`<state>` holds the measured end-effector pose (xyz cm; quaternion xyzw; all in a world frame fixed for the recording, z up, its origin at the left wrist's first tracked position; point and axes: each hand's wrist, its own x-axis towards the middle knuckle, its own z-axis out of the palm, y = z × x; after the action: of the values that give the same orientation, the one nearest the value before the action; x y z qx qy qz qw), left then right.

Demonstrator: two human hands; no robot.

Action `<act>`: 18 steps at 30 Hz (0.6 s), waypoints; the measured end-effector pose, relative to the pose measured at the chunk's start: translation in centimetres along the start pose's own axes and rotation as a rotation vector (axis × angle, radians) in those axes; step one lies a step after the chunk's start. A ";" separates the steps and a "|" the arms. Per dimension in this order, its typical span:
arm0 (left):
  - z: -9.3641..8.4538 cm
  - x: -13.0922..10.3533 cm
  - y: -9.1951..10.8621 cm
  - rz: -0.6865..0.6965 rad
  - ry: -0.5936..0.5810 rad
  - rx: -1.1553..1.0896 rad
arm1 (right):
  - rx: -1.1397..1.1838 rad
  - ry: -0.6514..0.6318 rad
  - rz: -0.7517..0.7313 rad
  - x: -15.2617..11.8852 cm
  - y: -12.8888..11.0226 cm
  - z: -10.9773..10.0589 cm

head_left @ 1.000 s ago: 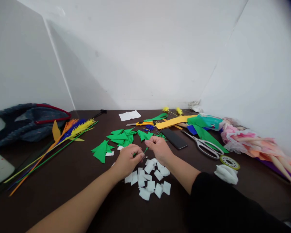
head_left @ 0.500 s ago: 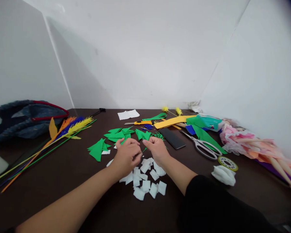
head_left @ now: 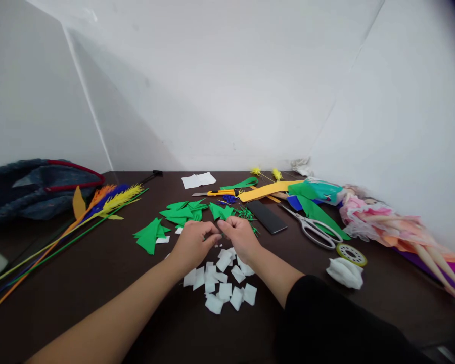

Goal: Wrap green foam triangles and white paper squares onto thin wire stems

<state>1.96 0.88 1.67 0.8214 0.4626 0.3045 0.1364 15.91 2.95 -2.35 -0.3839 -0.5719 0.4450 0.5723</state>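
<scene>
My left hand (head_left: 194, 243) and my right hand (head_left: 240, 236) meet at the centre, fingertips nearly touching, both pinched. Whatever lies between the fingertips is too small to make out. Several small white squares (head_left: 225, 291) are scattered on the dark table just below the hands. Behind the hands lie green paper triangles (head_left: 182, 212), with another group of green pieces (head_left: 149, 235) to the left. Small green fringed bits (head_left: 246, 214) lie just beyond my right hand.
A black phone (head_left: 267, 216), scissors (head_left: 318, 231), a tape roll (head_left: 351, 254) and white wadding (head_left: 345, 273) are on the right, with dolls (head_left: 394, 222) beyond. A yellow cutter (head_left: 222, 192) lies behind. Coloured stems (head_left: 72, 227) and a denim item (head_left: 41, 187) are on the left.
My left hand has turned, and its raised, spread fingers have closed to a pinch against the right fingertips. The green bit seen between the hands is now hidden. The view has shifted slightly.
</scene>
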 end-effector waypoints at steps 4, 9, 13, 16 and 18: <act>-0.2 0.0 -0.4 -0.108 -0.008 -0.155 | 0.204 -0.109 0.092 0.1 -0.3 -0.3; -0.3 -0.1 -0.7 -0.171 -0.003 -0.252 | 0.239 -0.166 0.076 -0.1 -0.9 -0.5; -0.2 -0.1 -0.7 -0.185 -0.039 -0.292 | 0.016 -0.095 0.052 -0.2 -1.0 -0.4; -0.2 -0.3 -0.6 -0.188 -0.082 -0.308 | -0.162 -0.062 0.017 -0.1 -1.4 -0.3; -0.3 -0.5 -0.6 -0.191 -0.097 -0.298 | -0.273 -0.058 -0.018 -0.1 -1.7 -0.2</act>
<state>1.16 0.78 1.45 0.7580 0.4812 0.3156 0.3071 16.25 2.30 -0.81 -0.4400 -0.6468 0.3690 0.5019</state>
